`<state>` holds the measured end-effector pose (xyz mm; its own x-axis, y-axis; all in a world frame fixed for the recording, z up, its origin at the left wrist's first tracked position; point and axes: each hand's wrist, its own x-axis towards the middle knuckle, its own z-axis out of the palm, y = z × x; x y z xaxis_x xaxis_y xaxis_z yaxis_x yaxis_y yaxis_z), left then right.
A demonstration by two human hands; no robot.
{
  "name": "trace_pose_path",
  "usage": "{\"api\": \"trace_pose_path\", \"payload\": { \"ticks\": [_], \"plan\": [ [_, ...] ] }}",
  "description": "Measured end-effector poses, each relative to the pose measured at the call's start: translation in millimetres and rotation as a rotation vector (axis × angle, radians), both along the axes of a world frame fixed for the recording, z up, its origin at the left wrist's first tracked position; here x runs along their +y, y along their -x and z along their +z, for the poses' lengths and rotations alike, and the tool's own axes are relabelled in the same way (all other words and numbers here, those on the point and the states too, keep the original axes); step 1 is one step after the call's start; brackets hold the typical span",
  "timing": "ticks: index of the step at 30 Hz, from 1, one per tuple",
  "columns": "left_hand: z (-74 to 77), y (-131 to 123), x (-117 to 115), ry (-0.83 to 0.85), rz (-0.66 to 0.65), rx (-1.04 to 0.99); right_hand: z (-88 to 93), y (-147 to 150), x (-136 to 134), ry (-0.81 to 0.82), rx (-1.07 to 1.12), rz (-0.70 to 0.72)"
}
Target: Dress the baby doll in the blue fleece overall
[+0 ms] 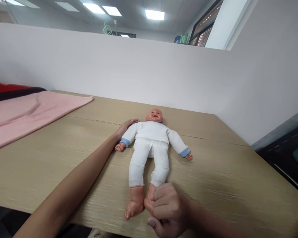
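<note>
A pale wall [139, 72] closes off the far side of a wood-grain table [225, 185], with lit ceiling panels [155, 15] above it. A pink cloth [35, 114] is spread at the far left, well apart from the doll [152, 145].

The doll lies on its back near the middle of the table, in white clothes with 2 blue cuffs. Its long axis runs near to far, tipped slightly right at the far end: head [154, 115] far, 2 bare feet near. Its arms slope out to the left and right, and its legs are a little apart.

The 2 hands sit at opposite ends of that axis. The left hand [127, 126] is at the far end, just left of the left sleeve [130, 133], so the trunk lies to its right and the head to its right and slightly far. Its fingers are straight and close together, low by the table; I cannot tell whether it presses on the sleeve. The right hand [167, 206] is at the near end, fingers curled in, overlapping the right foot [149, 198]. Whether it grips that foot is hidden. The left hand is nearer the head, the right nearer the feet.
</note>
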<state>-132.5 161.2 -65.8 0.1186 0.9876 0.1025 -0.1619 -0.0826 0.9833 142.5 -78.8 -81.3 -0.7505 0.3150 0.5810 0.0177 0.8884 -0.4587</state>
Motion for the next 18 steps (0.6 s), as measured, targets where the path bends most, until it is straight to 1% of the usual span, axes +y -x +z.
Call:
{"api": "trace_pose_path", "payload": {
  "ticks": [2, 4, 5, 7, 8, 10, 12, 13, 14, 15, 16, 17, 18],
  "plan": [
    [0.1, 5, -14, -0.040, 0.060, 0.071, 0.8, 0, -9, -0.059, 0.039, -0.057],
    [1.1, 11, -32, -0.060, 0.132, 0.150, -1.4, -2, -25, -0.094, 0.095, -0.097],
    [2.5, 15, -43, -0.059, 0.164, 0.191, -4.5, -3, -36, -0.097, 0.113, -0.106],
    [8.4, 21, -72, -0.037, 0.205, 0.267, -16.9, -9, -60, -0.086, 0.065, -0.095],
    [12.8, 24, -91, -0.030, 0.213, 0.309, -26.5, -12, -74, -0.085, 0.026, -0.087],
    [22.9, 26, -139, -0.039, 0.232, 0.393, -50.6, -19, -101, -0.110, -0.062, -0.097],
    [28.8, 24, -198, -0.297, 0.317, 0.615, -75.7, -27, -126, -0.165, -0.091, -0.133],
    [27.8, 21, -229, -0.396, 0.319, 0.667, -86.6, -32, -137, -0.178, -0.088, -0.156],
    [23.2, 17, -261, -0.465, 0.318, 0.663, -95.9, -38, -146, -0.151, -0.120, -0.214],
    [14.8, 12, -292, -0.516, 0.322, 0.652, -103.8, -45, -153, -0.077, -0.152, -0.306],
    [2.7, 7, -320, -0.575, 0.290, 0.620, -110.9, -54, -157, 0.033, -0.182, -0.419],
    [-12.1, 2, -345, -0.657, 0.191, 0.588, -117.8, -63, -160, 0.173, -0.204, -0.548],
    [-28.8, -3, -367, -0.753, 0.027, 0.582, -125.0, -73, -161, 0.325, -0.203, -0.675]
  ]
}}
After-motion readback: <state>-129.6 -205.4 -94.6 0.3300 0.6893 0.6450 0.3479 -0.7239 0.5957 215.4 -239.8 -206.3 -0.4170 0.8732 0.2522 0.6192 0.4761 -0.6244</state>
